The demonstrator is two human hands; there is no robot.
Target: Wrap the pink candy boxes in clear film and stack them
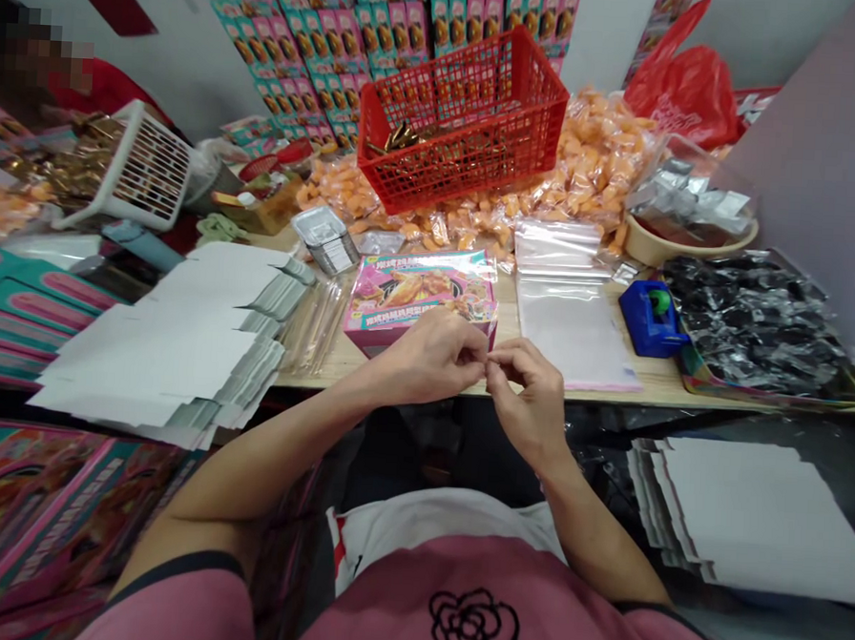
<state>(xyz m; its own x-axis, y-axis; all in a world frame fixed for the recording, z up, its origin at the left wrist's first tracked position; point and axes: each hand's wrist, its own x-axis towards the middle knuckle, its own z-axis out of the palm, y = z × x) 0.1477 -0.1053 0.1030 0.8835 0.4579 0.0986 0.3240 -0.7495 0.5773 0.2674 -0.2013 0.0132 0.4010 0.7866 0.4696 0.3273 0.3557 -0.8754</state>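
A pink and teal printed box point(422, 286) lies closed on the table in front of me. My left hand point(444, 354) reaches across its near right corner with the fingers curled in. Just right of it, my right hand point(528, 387) pinches thumb and forefinger together, and the fingertips of both hands meet. Whatever is between them is too small or hidden to make out. To the right of the box lies a stack of clear plastic bags point(575, 318), with a blue tape dispenser point(649, 317) beside it.
Flat white cartons point(176, 326) are stacked at left, more cartons point(762, 509) low at right. A red basket point(471, 160) stands behind on orange packets point(601, 148). A tray of black wrapped items point(757, 328) sits at right. Another person point(117, 89) is at far left.
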